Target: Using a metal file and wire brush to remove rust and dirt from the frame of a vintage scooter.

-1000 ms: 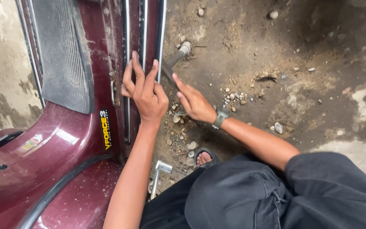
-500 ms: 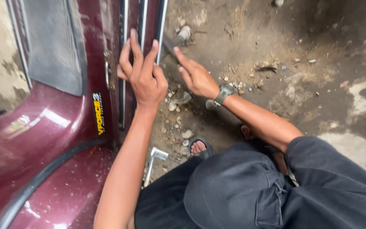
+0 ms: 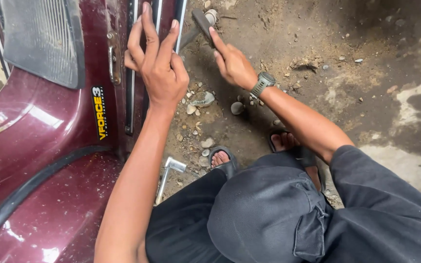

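My left hand (image 3: pixel 158 65) lies flat with fingers spread on the chrome trim strips (image 3: pixel 131 104) along the lower edge of a maroon scooter body (image 3: pixel 40 131); its thumb sits against the strip's left side. My right hand (image 3: pixel 232 63), with a grey wristwatch (image 3: pixel 262 84), stretches out over the dirt. Its fingertips touch a dark handle-shaped part (image 3: pixel 202 20) with a round grey end, which sticks out next to the scooter at the top. The fingers are extended, not wrapped around it.
An L-shaped metal wrench (image 3: pixel 168 173) lies on the dirt by my left foot in a dark sandal (image 3: pixel 221 159). Loose stones (image 3: pixel 201 99) are scattered on the ground. A black ribbed floor mat (image 3: pixel 45 41) covers the scooter's footboard. My knees in dark trousers (image 3: pixel 269 219) fill the bottom.
My right hand has moved up and away from me, from the stony ground onto the dark handle. The left hand has stayed on the chrome strips. The view has drawn closer.
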